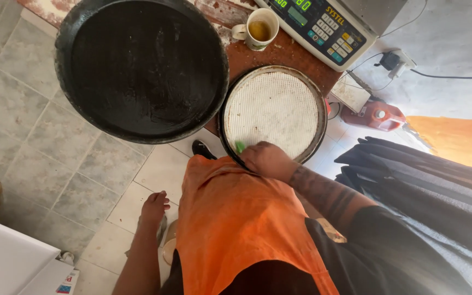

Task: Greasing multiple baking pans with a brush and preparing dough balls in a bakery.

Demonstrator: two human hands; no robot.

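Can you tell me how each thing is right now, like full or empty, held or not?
big black pan: empty, jutting past the table edge
round mesh tray: flat on the table, nothing on it
right hand: at the tray's near rim, holding something small and green
left hand: hanging down, holding nothing
mug: upright, brownish liquid inside
scale: switched on, display lit

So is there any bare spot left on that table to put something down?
Hardly. One bare strip of reddish tabletop lies between the mug, the big black pan and the mesh-lined round tray. The weighing scale crowds the far edge. The right hand holds something green at the tray's near rim; the left hand hangs free over tiled floor.
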